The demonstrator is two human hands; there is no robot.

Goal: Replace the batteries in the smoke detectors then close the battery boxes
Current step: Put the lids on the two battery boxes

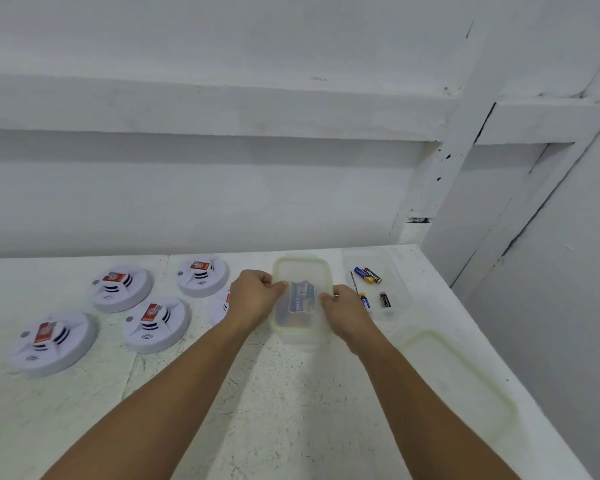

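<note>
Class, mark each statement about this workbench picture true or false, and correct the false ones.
1. The left hand and right hand both hold the lidded box. True.
2. The lidded box is empty. False: batteries show through its lid.
3. The smoke detectors lie to the left of the hands. True.
4. The smoke detectors are stacked in one pile. False: they lie side by side, apart.
5. The open box on the right holds nothing. False: loose batteries lie in it.
</note>
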